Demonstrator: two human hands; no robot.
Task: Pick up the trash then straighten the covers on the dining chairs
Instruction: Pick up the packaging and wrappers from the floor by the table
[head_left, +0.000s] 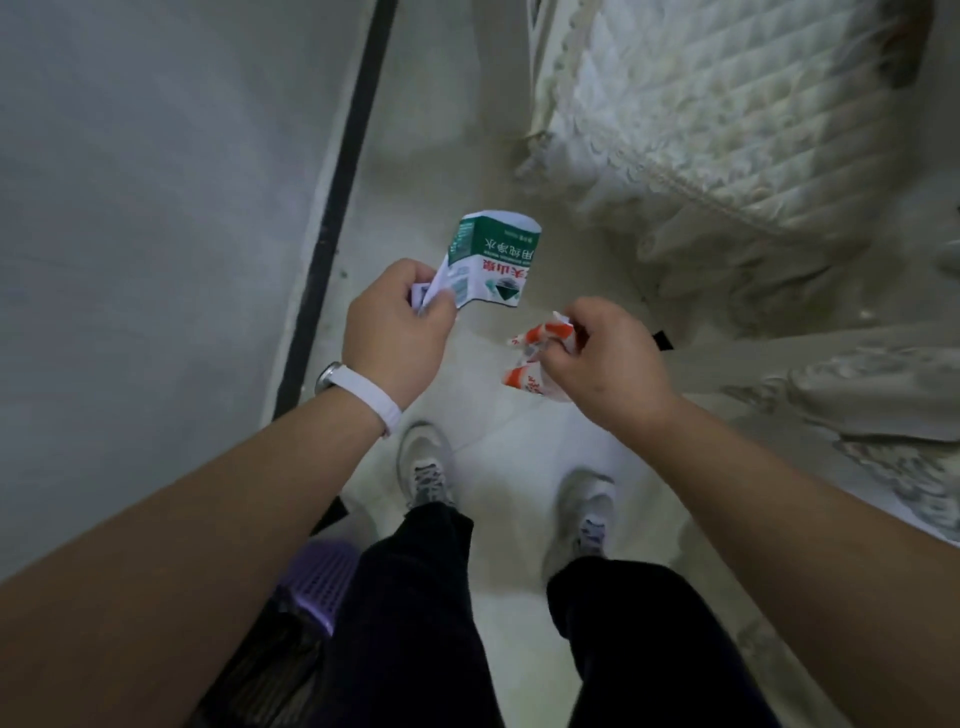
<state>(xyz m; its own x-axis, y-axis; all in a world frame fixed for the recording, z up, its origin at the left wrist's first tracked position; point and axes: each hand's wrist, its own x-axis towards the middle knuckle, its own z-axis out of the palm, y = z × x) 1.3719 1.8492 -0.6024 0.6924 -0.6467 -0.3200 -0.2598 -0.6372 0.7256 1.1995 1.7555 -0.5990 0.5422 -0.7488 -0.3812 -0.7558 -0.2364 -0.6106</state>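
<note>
L hand (397, 332) fingers pinching green label (488, 262), R hand (605, 358) fingers clamped on red-white wrapper (535, 358) (crumpled), purple basket (322, 582) lower left

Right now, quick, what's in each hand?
Left hand: closed, pinching a green and white bottle label.
Right hand: closed, gripping a crumpled red and white wrapper.
</note>
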